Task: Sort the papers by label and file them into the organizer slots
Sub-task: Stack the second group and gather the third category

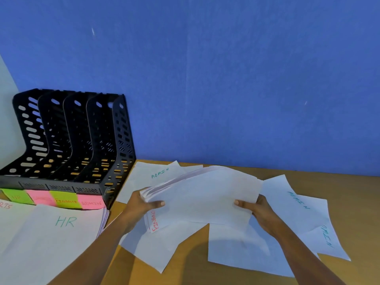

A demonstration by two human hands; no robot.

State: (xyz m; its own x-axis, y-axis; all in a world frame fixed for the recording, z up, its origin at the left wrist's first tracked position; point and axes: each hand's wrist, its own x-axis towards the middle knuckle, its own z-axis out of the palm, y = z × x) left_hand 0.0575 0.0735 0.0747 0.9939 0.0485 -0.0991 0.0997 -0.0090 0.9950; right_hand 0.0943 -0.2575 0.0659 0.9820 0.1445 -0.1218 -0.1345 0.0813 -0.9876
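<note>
Both hands hold a stack of white papers (202, 194) a little above the wooden desk, its blank side up. My left hand (144, 202) grips the stack's left end, my right hand (254, 208) its right end. A red FINANCE label shows on a sheet (154, 223) under the left hand. Loose sheets marked ADMIN (160, 172) lie behind and to the right (298, 200). The black organizer (67, 140) with several empty slots stands at the back left. Sticky notes (65, 199) reading HR, FINANCE and ADMIN sit along its front.
A pile topped by an HR sheet (61, 227) lies at the front left, beside a sheet ending in "RTS" (6, 206). Blank white sheets (236, 247) cover the desk in front. A blue wall (226, 79) rises right behind the desk (353, 202).
</note>
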